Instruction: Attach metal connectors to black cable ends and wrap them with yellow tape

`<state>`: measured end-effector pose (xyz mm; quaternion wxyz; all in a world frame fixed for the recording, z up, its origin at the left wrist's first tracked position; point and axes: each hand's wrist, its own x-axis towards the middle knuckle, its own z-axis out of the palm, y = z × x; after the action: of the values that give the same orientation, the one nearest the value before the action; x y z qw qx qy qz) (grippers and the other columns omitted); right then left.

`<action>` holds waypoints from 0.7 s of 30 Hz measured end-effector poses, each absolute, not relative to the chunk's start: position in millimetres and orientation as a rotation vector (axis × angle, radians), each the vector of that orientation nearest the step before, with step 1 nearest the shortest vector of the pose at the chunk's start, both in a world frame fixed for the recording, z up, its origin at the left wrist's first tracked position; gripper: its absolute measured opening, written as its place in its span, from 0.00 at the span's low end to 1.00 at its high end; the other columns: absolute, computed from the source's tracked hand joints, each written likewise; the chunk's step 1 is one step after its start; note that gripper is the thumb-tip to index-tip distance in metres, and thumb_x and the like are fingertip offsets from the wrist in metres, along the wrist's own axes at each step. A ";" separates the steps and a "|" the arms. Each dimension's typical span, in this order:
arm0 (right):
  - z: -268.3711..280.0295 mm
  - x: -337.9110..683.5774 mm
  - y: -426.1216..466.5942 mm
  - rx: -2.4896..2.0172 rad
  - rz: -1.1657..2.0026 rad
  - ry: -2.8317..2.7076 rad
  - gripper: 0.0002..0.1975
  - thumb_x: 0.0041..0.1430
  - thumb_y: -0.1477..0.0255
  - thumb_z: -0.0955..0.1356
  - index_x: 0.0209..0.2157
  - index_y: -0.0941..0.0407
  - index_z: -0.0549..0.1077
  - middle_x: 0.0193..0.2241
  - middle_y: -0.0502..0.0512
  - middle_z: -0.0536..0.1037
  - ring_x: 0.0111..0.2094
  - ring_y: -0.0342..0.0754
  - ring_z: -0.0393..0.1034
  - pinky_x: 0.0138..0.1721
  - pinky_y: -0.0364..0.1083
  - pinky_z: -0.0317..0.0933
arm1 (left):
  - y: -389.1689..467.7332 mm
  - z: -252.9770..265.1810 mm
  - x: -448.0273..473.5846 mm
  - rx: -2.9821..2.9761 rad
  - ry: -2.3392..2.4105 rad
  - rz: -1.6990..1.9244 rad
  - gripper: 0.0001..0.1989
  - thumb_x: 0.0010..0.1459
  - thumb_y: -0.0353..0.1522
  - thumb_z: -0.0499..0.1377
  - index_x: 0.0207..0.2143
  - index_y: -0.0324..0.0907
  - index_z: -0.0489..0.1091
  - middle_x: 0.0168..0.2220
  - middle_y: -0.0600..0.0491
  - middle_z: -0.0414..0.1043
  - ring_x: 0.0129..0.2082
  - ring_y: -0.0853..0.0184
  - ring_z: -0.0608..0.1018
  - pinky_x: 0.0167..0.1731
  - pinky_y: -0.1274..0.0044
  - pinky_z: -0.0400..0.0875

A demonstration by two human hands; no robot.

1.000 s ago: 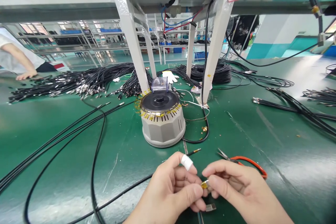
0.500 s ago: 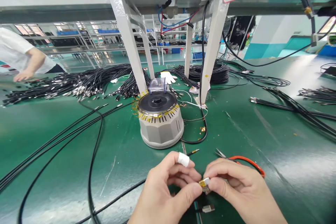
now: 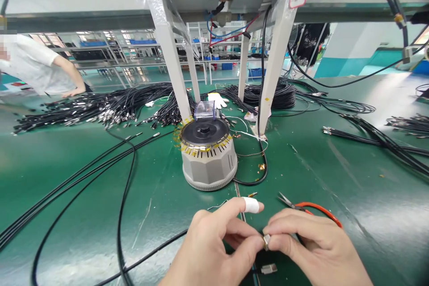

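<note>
Hands, two in view at the bottom edge, both bare, meeting over the green table [image 3: 335, 165]. Left hand [image 3: 214, 250]: thumb and middle fingers pressed onto one small metal connector [image 3: 266, 241], index finger raised and pointing right, its tip wrapped in one white band [image 3: 250, 205]. Right hand [image 3: 311, 250]: thumb and forefinger pinching the same connector from the other side, remaining fingers curled under. Connector sits between the two sets of fingertips, held just above the table near the bottom centre.

One second connector [image 3: 268, 269] lies on the table directly below the hands, on the end of a black cable [image 3: 147, 257] running off to the left. One pair of snips with orange handles [image 3: 306, 208] rests just behind the right hand, blades pointing left. One grey tape dispenser [image 3: 208, 154] (round black top, short yellow tape strips hanging round its rim) stands beyond the hands, well apart from them.

Cable bundles: one long heap [image 3: 100, 107] at far left, one coiled pile [image 3: 268, 91] behind the white frame legs [image 3: 170, 60], loose runs at right; individual cables too many to count. One white glove [image 3: 216, 98] lies between the piles. One other person [image 3: 40, 71] in a white top leans over the far left end, hand on the heap.
</note>
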<state>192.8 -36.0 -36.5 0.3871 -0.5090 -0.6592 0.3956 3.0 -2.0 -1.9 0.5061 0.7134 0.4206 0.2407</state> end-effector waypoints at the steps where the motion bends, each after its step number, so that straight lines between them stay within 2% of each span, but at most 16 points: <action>1: -36.3 192.7 -36.4 -1.284 1.012 -1.676 0.07 0.61 0.70 0.69 0.29 0.52 0.78 0.28 0.46 0.78 0.30 0.37 0.72 0.32 0.31 0.64 | -2.0 -1.3 2.8 1.745 1.007 0.577 0.13 0.56 0.26 0.57 0.45 0.41 0.65 0.30 0.58 0.79 0.24 0.71 0.78 0.28 0.84 0.74; 6: -39.6 193.1 -41.9 -1.235 1.018 -1.664 0.07 0.62 0.70 0.68 0.30 0.51 0.77 0.27 0.44 0.77 0.28 0.36 0.72 0.30 0.30 0.64 | -4.4 -1.2 3.5 1.851 0.992 0.584 0.14 0.52 0.20 0.55 0.41 0.40 0.64 0.28 0.59 0.78 0.23 0.74 0.77 0.27 0.87 0.72; 9: -44.2 193.8 -46.3 -1.269 1.079 -1.628 0.07 0.62 0.69 0.68 0.31 0.51 0.78 0.28 0.45 0.77 0.28 0.37 0.72 0.31 0.30 0.65 | -7.0 -5.1 6.3 1.924 0.966 0.661 0.12 0.51 0.20 0.54 0.38 0.41 0.62 0.27 0.61 0.77 0.22 0.76 0.77 0.28 0.90 0.71; 13: -48.2 193.1 -47.4 -1.311 1.143 -1.557 0.09 0.62 0.68 0.67 0.29 0.53 0.78 0.28 0.47 0.77 0.29 0.38 0.73 0.31 0.31 0.65 | -9.7 -15.9 8.0 2.015 0.941 0.724 0.13 0.53 0.20 0.52 0.39 0.43 0.59 0.27 0.62 0.76 0.23 0.78 0.77 0.28 0.92 0.70; 19: -48.5 190.9 -41.9 -1.298 1.160 -1.514 0.09 0.60 0.67 0.69 0.28 0.53 0.79 0.27 0.49 0.77 0.28 0.39 0.72 0.30 0.32 0.66 | -9.3 -17.1 7.8 1.713 0.994 0.607 0.06 0.57 0.26 0.53 0.38 0.41 0.60 0.25 0.56 0.74 0.22 0.73 0.73 0.26 0.85 0.70; 21: -49.0 191.4 -41.8 -1.297 1.168 -1.500 0.09 0.60 0.67 0.69 0.28 0.53 0.79 0.26 0.49 0.76 0.27 0.39 0.72 0.29 0.32 0.66 | -7.9 -13.0 8.0 1.530 1.010 0.549 0.08 0.57 0.29 0.55 0.40 0.39 0.62 0.27 0.53 0.76 0.23 0.72 0.74 0.26 0.84 0.70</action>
<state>191.4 -41.8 -49.0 0.4077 -0.5147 -0.5950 0.4635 8.0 -7.9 -13.0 0.5762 0.6534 0.4314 0.2345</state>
